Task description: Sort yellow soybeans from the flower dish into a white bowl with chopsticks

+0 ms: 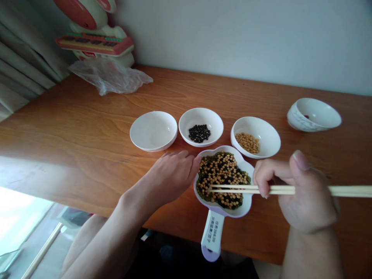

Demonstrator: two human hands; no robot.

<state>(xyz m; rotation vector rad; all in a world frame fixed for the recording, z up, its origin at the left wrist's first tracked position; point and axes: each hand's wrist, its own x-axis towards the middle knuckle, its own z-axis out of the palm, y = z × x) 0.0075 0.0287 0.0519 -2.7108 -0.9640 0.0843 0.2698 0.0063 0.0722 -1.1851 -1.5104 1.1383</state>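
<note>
A handled, cloud-shaped dish (247,205), white inside with a lilac edge, holds mixed yellow, black and green beans (222,174). At its left rim, my left hand (177,170) is closed, with a fingertip over the edge. My right hand (302,193) grips a pair of light wooden chopsticks (241,188). Their tips touch the beans, and I see no bean clearly pinched between them. Behind the dish stand a white bowl with black beans (199,133), another with yellow beans (247,142), and a white bowl (154,131) with nothing visible inside.
Farther right is a patterned white bowl (314,114) with a small dark reddish item in it. A crumpled clear plastic bag (113,77) lies before a toy keyboard figure (95,42) at the back left. The wooden table (72,155) meets a wall.
</note>
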